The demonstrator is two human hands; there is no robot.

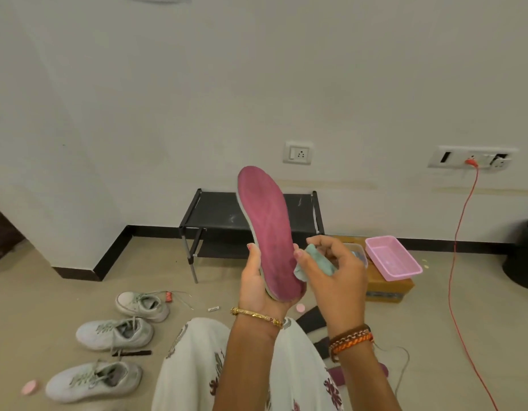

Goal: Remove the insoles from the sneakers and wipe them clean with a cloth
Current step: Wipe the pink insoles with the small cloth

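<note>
While the heel sits cupped in the palm: the left hand [256, 281] holds the insole [268, 232] up in front of the wall, toe end pointing up, magenta face toward the camera.
Left fingers: curled round the insole's heel end, one fingertip showing at its left edge, thumb at its right edge.
Right hand [335, 274]: fingers bunched and pinching a folded pale green cloth [317, 262], and that cloth is touching the insole's right edge near the heel.
Wrists: gold bangle [256, 315] on the left, braided brown and orange bands [350, 339] on the right.
Sneakers: three white ones on the floor at lower left, the far one [142, 305], the middle one [114, 333] and the near one [93, 381], all laced, well apart from the hands.
Second insole [336, 376]: a magenta strip peeks out on the floor by the right forearm, mostly hidden.
Behind the insole: a low black rack [218, 215] against the wall's skirting.
Right of the hands: a pink plastic tray [393, 258] resting on a cardboard box [388, 289], with a clear container just beside it, partly hidden by the right hand.
Wall: a socket plate [298, 152] and, further right, a switch panel with a red cable [461, 232] running down to the floor.
Far right edge: a dark bin [523, 253].
Lap: white printed fabric at the bottom of view.
</note>
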